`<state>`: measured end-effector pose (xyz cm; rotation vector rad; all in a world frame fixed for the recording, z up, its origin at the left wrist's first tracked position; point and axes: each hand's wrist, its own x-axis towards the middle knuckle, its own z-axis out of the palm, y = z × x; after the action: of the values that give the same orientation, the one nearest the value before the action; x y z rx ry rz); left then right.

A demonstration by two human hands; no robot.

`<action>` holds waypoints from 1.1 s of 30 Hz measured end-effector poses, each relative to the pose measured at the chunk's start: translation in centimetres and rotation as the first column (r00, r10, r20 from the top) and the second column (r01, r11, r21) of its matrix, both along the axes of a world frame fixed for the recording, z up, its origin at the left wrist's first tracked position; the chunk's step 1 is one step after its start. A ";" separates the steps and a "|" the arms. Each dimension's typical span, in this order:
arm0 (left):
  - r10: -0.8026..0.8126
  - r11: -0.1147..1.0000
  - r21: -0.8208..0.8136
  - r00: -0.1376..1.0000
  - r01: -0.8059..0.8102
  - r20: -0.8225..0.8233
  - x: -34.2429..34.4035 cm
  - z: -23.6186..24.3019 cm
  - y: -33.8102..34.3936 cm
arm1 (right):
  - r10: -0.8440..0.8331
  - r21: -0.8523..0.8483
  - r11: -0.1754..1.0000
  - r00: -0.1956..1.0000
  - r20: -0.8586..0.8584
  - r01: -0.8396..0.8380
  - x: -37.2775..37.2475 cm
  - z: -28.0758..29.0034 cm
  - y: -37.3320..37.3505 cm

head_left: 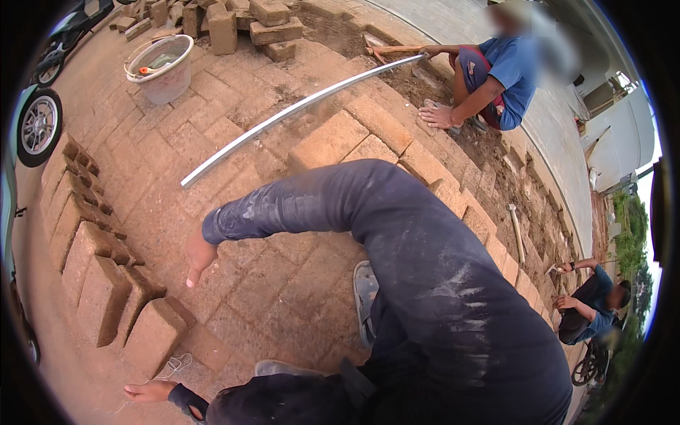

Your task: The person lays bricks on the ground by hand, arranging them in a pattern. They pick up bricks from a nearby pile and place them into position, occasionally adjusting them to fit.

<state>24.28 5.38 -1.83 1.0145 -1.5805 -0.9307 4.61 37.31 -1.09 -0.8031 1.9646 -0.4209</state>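
Note:
My right hand (200,256) reaches across the middle on a dust-marked dark sleeve, fingers hanging down over the paving (283,290), apparently empty and partly hidden. It is near a row of standing paver bricks (95,290) at the left. My left hand (146,393) is low at the left with fingers stretched out, beside a thin tangled string (177,365); whether it touches the string I cannot tell.
A long metal bar (297,108) reaches a crouching co-worker (506,92); another (595,312) works at the right. A white bucket (163,88), stacked bricks (273,32), raised pavers (326,142), a dirt strip (538,241) and wheels (39,127) surround me.

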 end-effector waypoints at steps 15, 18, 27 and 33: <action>-0.613 -0.282 0.207 -0.342 0.937 0.712 -17.9 8.4 30.2 | -0.573 -0.387 0.584 0.024 -0.819 0.714 -0.1 -1.8 40.7; -0.840 -0.079 0.522 -0.339 0.849 0.424 -18.9 0.7 36.4 | -0.549 -0.369 0.672 0.098 -0.830 0.642 -1.9 -2.4 39.6; -0.992 0.061 0.877 0.126 0.476 0.001 -17.0 -5.1 50.8 | -0.565 -0.375 0.720 0.180 -0.805 0.583 -1.7 -2.5 38.9; -0.974 -0.058 0.885 0.166 0.462 -0.151 -16.6 -3.7 48.6 | -0.662 -0.552 0.749 0.375 -0.649 0.367 -2.1 -2.3 32.4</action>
<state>7.66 53.95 -5.58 0.8394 -2.4187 -2.7011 2.54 69.73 -3.35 -0.5598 3.1607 -0.8874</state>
